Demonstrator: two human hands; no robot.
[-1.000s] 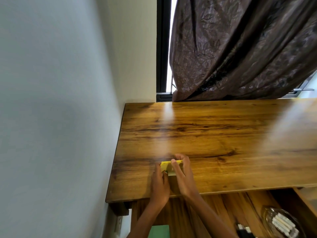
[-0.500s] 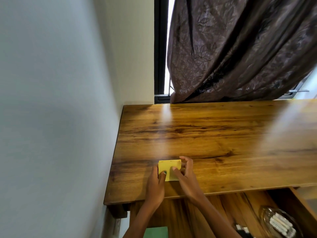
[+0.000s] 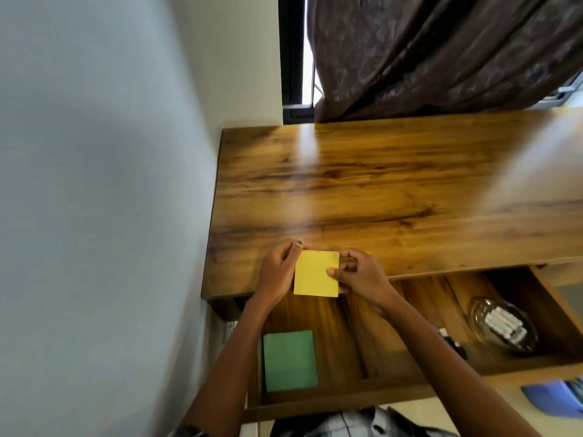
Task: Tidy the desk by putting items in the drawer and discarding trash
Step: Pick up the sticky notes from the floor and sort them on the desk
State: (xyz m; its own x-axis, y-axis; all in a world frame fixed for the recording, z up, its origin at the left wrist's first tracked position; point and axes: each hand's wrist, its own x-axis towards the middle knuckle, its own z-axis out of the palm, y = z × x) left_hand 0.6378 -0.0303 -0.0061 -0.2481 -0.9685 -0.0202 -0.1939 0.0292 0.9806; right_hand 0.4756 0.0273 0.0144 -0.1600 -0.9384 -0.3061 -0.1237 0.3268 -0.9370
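Observation:
A yellow square pad of sticky notes point(image 3: 316, 273) is held up over the front edge of the wooden desk point(image 3: 394, 184). My left hand point(image 3: 279, 271) pinches its left edge, and my right hand point(image 3: 359, 274) pinches its right edge with the thumb on the face. Below them the wooden drawer point(image 3: 347, 395) stands pulled out. A green pad point(image 3: 289, 360) lies flat in the drawer's left part. A clear glass dish point(image 3: 501, 326) with white sticks sits in the right part, with small dark items beside it.
A white wall runs along the desk's left side. A dark brown curtain point(image 3: 441, 52) hangs over the window at the back. A blue object point(image 3: 555, 397) lies on the floor at lower right.
The yellow pad has been lifted off the desk and brought toward the front edge, with one hand on each side. The view has tilted down, showing more of the drawer.

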